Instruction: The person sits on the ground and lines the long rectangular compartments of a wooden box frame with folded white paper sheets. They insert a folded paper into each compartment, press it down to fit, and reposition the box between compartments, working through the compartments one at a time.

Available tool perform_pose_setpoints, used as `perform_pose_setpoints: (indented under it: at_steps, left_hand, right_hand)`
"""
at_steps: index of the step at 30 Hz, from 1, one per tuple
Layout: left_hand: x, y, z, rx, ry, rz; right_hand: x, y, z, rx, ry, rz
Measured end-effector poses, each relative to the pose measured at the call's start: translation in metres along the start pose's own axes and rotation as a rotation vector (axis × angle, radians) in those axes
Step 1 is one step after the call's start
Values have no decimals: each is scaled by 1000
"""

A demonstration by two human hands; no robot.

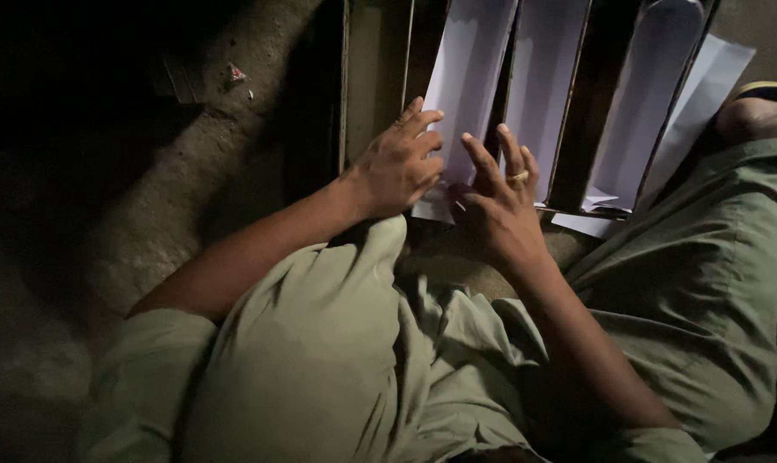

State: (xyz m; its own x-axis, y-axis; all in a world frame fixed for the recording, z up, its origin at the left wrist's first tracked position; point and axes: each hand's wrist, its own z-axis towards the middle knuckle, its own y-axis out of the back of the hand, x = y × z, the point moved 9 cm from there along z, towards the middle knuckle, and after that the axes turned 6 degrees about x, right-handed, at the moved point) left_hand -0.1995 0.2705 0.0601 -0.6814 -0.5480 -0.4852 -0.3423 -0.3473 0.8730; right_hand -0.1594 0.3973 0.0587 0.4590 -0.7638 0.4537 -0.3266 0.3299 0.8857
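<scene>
The scene is dim, lit from the upper right, where the white paper sheets (pixel 470 77) glow brightest without glare. The left side and the floor (pixel 174 197) sink into near-black shadow. Grain softens the dark areas, and the green clothing (pixel 320 360) in the foreground looks slightly blurred.

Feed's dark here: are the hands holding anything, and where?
Both hands, left and right, rest on the near end of the leftmost white sheet; a closed grip cannot be told.

green trousers (pixel 320 360) | bare foot (pixel 757 116) | floor scrap (pixel 237 75)
</scene>
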Motion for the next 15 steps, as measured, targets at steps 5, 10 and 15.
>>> perform_pose_setpoints:
  at_steps: [5, 10, 15]
  left_hand:
    - [-12, -5, -6, 52, -54, 80]
    - [-7, -19, -1, 82, -90, 115]
    - [62, -45, 61, 222, 70, 425]
  right_hand:
    - [6, -2, 4, 71, -32, -24]
    - [3, -6, 2, 86, -85, 19]
    - [21, -8, 0, -26, 51, -15]
